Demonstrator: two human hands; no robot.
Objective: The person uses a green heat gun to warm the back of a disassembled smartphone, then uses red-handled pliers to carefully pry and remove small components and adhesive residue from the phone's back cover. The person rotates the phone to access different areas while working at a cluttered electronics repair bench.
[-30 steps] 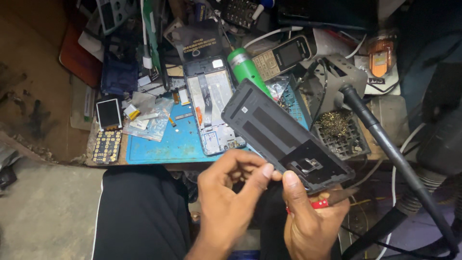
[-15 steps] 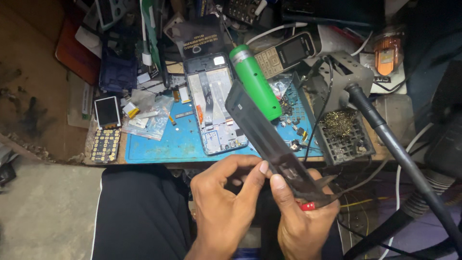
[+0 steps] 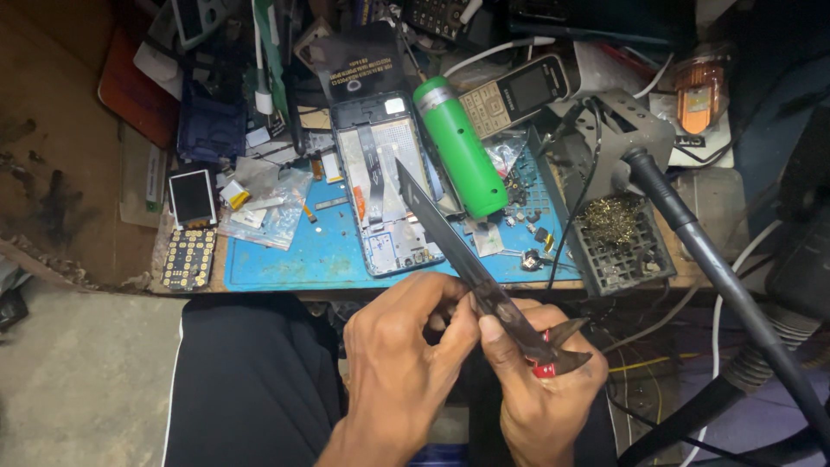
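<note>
The dark phone back cover (image 3: 450, 246) is seen edge-on, so it reads as a thin, long, blade-like strip. It runs diagonally from its upper end above the blue mat down to its lower end over the person's lap, beyond the front edge of the bench. It rests on nothing and is carried in the air by both hands at its lower end. Its surface is black and slightly glossy. A small red-handled tool (image 3: 545, 369) sits against the cover's lower end, mostly hidden, with only its red part showing.
</note>
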